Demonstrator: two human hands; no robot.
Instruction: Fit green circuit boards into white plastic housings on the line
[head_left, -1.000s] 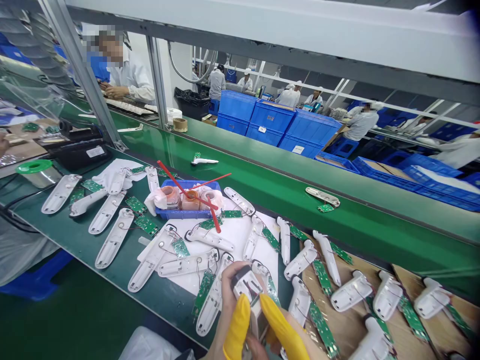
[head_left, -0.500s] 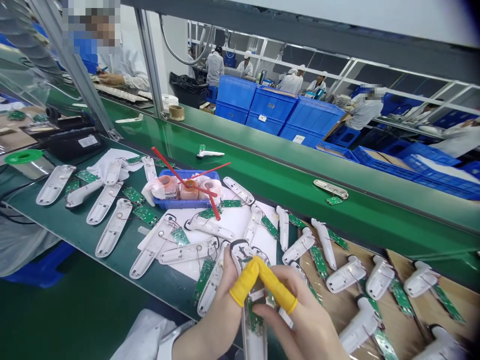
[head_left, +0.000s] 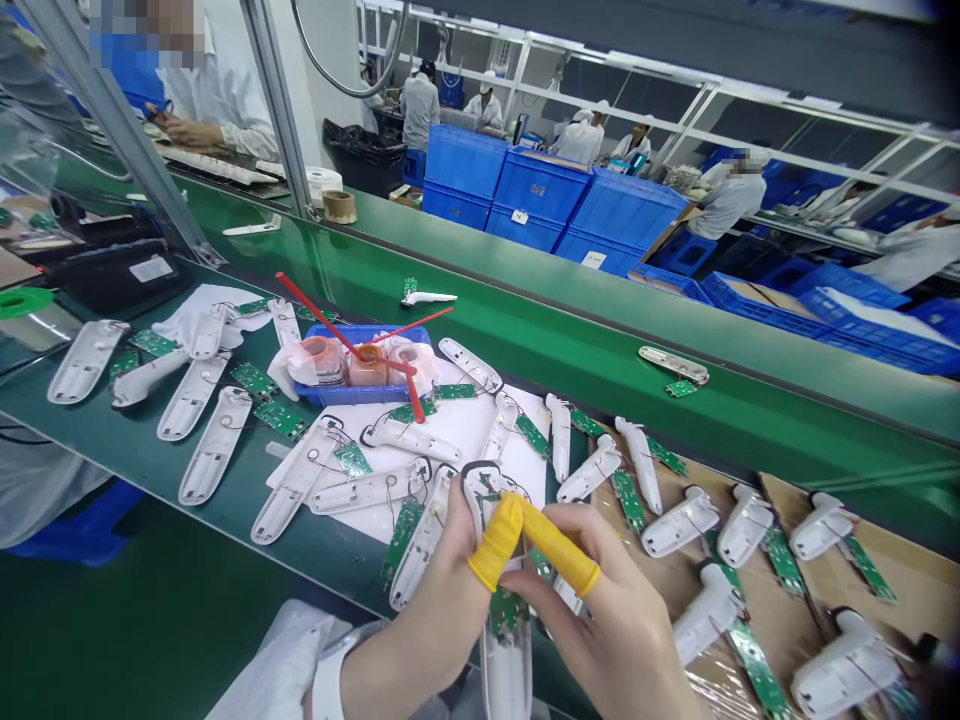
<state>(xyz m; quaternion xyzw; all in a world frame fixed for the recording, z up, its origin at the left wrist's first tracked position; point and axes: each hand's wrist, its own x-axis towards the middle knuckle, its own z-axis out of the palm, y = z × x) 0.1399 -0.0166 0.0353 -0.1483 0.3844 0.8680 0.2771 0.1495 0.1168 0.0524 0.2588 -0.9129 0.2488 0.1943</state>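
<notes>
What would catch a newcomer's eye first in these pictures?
Front and centre, the left hand and right hand, with yellow finger cots, hold a white plastic housing with a green circuit board at it. Around them, more white housings and green boards lie in rows on the green workbench. Farther back, beyond the green conveyor belt, stand stacked blue crates.

Left hand, right hand hold white housing

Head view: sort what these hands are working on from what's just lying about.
In hand: white plastic housing, green circuit board, left hand, right hand, yellow finger cots.

Lying about: loose housings, blue tray, tape roll, blue crates.
</notes>
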